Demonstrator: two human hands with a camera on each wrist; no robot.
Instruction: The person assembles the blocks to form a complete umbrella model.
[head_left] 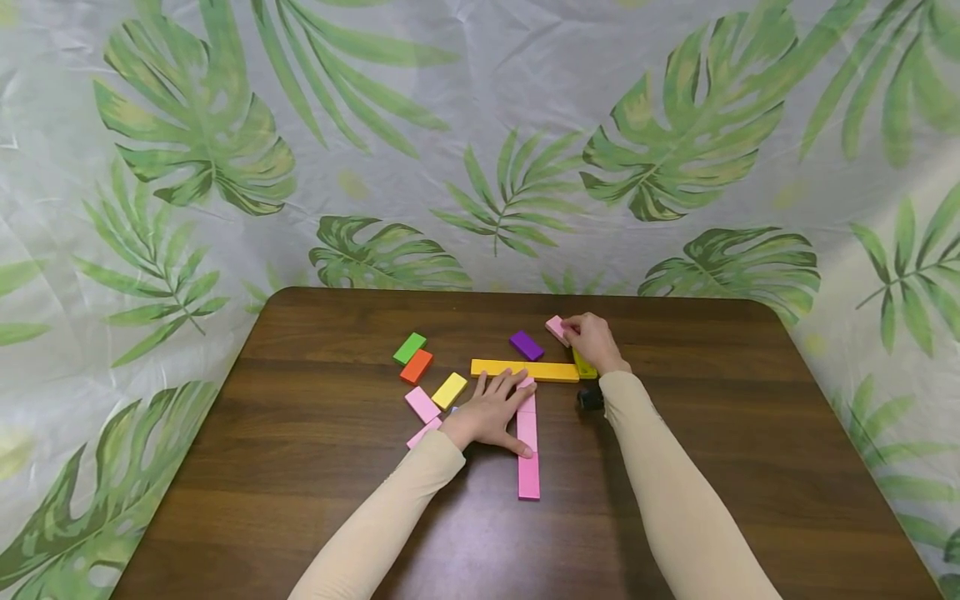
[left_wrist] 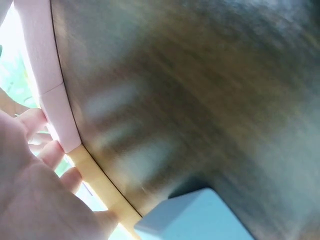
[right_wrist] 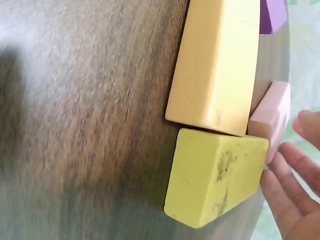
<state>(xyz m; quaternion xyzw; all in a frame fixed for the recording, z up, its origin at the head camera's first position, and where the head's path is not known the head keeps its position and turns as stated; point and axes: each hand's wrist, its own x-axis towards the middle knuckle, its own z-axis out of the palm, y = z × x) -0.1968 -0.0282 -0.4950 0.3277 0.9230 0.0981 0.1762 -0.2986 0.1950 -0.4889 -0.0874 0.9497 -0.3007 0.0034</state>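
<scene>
**Loose blocks, easily knocked**

The left hand lies flat, fingers spread, over the row of pink wooden blocks where it meets the long yellow wooden bar on the dark wooden bench. The right hand pinches a small pink wooden block behind the bar. A careless wrist could likely nudge the lime-yellow wooden block touching the bar's end, skewing the layout.

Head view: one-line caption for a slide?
Person's left hand rests flat on pink blocks while right hand holds a small pink block on wooden table.
</scene>
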